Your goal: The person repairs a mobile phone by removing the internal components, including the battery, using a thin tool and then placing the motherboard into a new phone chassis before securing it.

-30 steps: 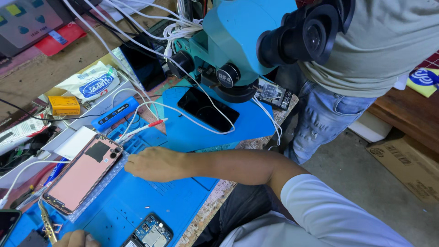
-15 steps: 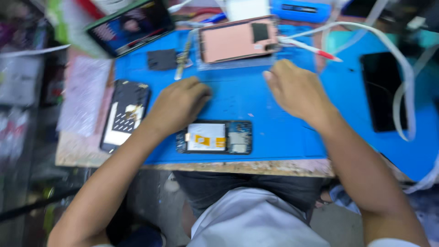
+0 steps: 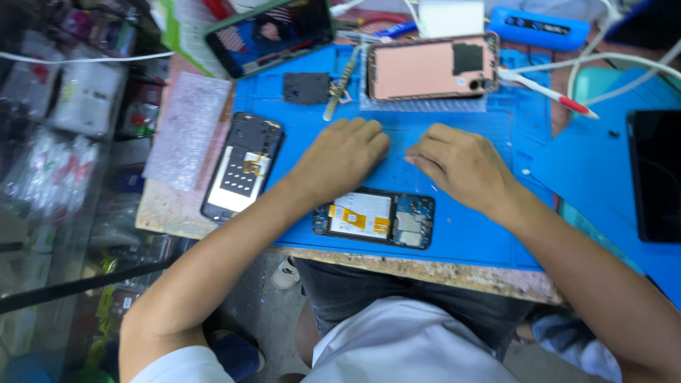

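Note:
My left hand (image 3: 342,157) rests palm down on the blue work mat (image 3: 468,234), fingers curled, holding nothing I can see. My right hand (image 3: 457,162) lies beside it on the mat, fingertips close to the left hand's. Just below both hands lies an opened phone (image 3: 374,218) with its yellow battery and circuit board showing. A second opened phone frame (image 3: 242,167) lies to the left of my left hand. Above the hands sits a pink phone back cover (image 3: 431,67) on bubble wrap.
A phone with a lit screen (image 3: 273,32) lies at the top left. A small black part (image 3: 306,88) and a metal tool (image 3: 339,84) lie beside the pink cover. A red-tipped white pen (image 3: 546,92), a blue box (image 3: 539,27), white cables and a dark screen (image 3: 656,174) are at right.
The view swung from the microscope down to the mat. Since half a second ago, both hands have come closer together above the opened phone.

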